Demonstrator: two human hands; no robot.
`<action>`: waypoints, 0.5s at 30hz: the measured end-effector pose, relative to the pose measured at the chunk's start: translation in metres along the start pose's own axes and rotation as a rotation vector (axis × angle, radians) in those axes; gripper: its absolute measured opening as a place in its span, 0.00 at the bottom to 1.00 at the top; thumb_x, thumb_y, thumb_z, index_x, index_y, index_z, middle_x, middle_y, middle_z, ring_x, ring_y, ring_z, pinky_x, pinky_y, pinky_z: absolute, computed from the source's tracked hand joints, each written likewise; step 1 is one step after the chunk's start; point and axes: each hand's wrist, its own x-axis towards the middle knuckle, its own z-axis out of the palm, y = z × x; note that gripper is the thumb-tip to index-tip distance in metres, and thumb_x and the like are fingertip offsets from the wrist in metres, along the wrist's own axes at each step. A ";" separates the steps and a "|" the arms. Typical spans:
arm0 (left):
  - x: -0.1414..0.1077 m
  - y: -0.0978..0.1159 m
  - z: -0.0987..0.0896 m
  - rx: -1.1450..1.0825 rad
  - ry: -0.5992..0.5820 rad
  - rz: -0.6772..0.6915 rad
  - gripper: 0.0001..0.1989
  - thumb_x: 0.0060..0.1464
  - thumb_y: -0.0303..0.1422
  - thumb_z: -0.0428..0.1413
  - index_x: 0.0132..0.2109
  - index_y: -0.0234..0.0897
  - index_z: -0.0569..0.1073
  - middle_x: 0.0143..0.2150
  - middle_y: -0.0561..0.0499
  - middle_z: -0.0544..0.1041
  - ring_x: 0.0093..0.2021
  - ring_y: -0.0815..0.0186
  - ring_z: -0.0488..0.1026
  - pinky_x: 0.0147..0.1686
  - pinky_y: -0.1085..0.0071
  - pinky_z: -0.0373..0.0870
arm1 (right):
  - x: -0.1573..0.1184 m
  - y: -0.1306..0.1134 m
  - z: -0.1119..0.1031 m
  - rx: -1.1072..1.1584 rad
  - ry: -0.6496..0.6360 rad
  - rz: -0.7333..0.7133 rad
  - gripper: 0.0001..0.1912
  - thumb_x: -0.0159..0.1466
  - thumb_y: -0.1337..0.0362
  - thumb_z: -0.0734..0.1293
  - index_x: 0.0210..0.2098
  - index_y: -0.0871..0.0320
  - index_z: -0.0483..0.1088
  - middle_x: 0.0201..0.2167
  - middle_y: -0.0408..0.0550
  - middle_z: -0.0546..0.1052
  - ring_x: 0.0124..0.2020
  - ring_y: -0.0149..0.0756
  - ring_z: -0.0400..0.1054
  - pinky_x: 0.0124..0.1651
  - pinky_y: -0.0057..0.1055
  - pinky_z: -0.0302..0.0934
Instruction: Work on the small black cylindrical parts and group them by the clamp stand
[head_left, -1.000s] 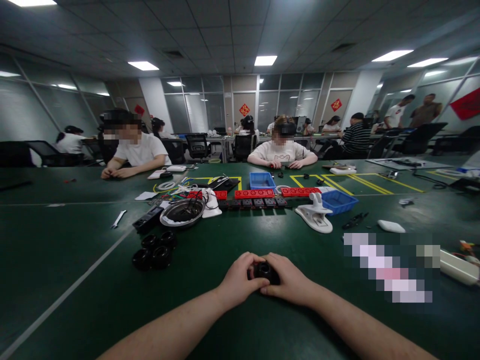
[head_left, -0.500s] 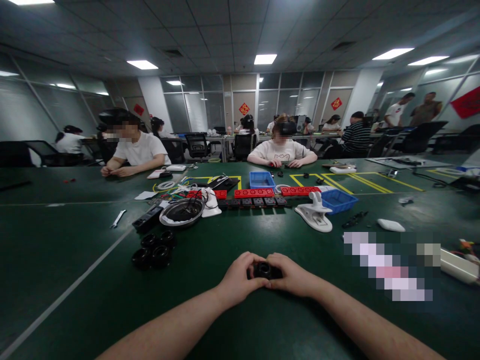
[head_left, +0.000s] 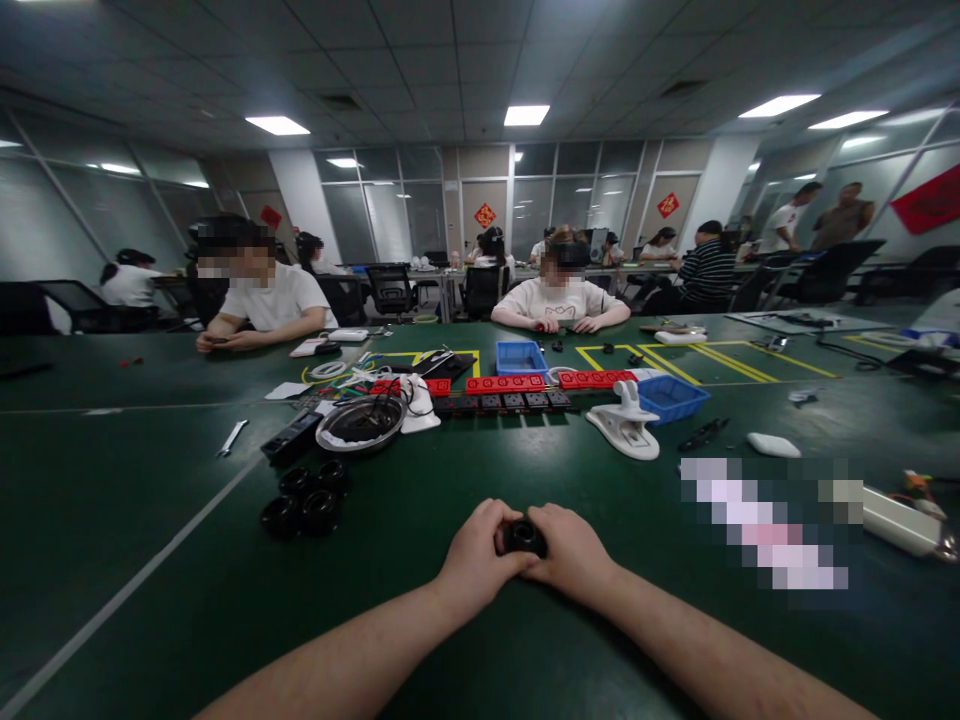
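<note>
A black round part with a hole in its middle [head_left: 525,538] sits low over the table between my two hands. My left hand [head_left: 476,555] curls round its left side, thumb at the near edge and fingertips at the far edge. From the right, my right hand [head_left: 571,548] closes on the same part, with its thumb close to the left thumb. The fingers hide much of the part's sides. Off to the left stand several similar black ring-shaped parts [head_left: 320,510] in a tight group.
Beyond my hands lie a metal bowl [head_left: 345,447], a white clip-on base [head_left: 622,430], red socket strips [head_left: 505,384] and blue trays [head_left: 671,402]. A wrench [head_left: 232,437] lies at the left. Across the table sit a person in a white top [head_left: 274,295] and another person [head_left: 559,300].
My right hand has come slightly left and closer round the black part, covering the dark area that showed at its right. The view has shifted a little.
</note>
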 end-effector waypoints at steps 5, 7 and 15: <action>-0.001 0.000 0.003 0.042 0.045 0.008 0.14 0.37 0.33 0.58 0.33 0.37 0.65 0.29 0.56 0.62 0.28 0.70 0.60 0.27 0.75 0.56 | -0.001 -0.004 -0.002 -0.090 -0.013 0.046 0.19 0.49 0.48 0.61 0.28 0.59 0.64 0.26 0.48 0.69 0.30 0.37 0.62 0.30 0.29 0.51; -0.001 0.000 0.001 0.046 0.041 0.030 0.16 0.36 0.34 0.59 0.36 0.38 0.65 0.31 0.55 0.63 0.29 0.69 0.61 0.29 0.74 0.58 | -0.002 -0.003 -0.006 -0.060 -0.012 0.035 0.23 0.46 0.45 0.62 0.29 0.59 0.63 0.28 0.48 0.69 0.31 0.39 0.62 0.31 0.30 0.52; 0.001 -0.010 -0.017 0.069 -0.028 0.137 0.29 0.33 0.40 0.60 0.45 0.39 0.62 0.38 0.51 0.65 0.35 0.66 0.62 0.33 0.72 0.60 | -0.010 0.004 -0.030 0.367 0.027 0.008 0.27 0.51 0.52 0.62 0.47 0.57 0.55 0.36 0.47 0.66 0.35 0.34 0.61 0.34 0.28 0.55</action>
